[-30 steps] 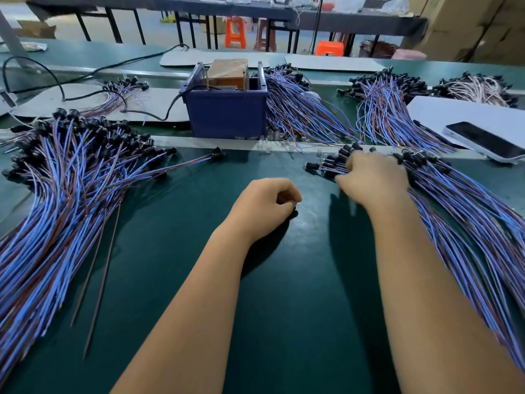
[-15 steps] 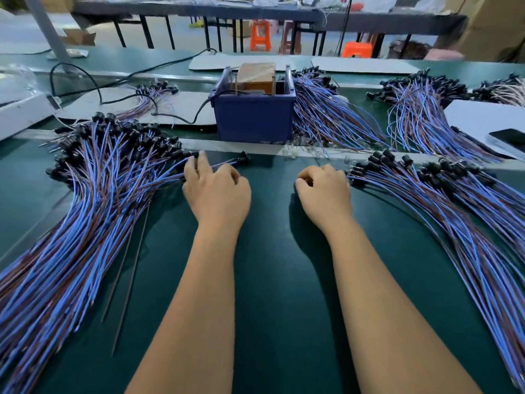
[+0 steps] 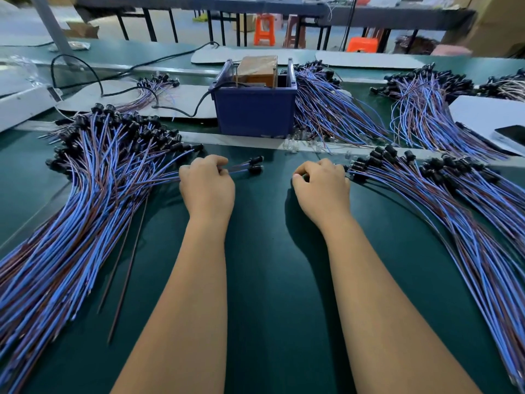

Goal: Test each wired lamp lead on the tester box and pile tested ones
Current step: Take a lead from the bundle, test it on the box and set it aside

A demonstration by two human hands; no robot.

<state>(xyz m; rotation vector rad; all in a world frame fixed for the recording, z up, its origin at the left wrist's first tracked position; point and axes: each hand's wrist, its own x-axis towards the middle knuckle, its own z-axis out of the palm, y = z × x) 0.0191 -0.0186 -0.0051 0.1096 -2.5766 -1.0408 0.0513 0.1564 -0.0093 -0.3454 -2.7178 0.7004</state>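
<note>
Left hand [image 3: 207, 184]: fingers curled over two leads [image 3: 244, 166], wires running left to right, black caps pointing right toward centre. Right hand [image 3: 321, 184]: fingers curled, thumb tucked; whether it pinches a lead from the right pile [image 3: 426, 189] cannot be told. Left pile [image 3: 93, 177] fans beside the left hand. Tester box [image 3: 255, 109] stands straight ahead, between both hands, roughly equidistant

A factory assembly workshop: heaps of wired leads [image 3: 85, 200] lie either side of a blue tester box [image 3: 255, 109] on long green tables [image 3: 270, 280], plastic stools [image 3: 264, 29] beyond it.
</note>
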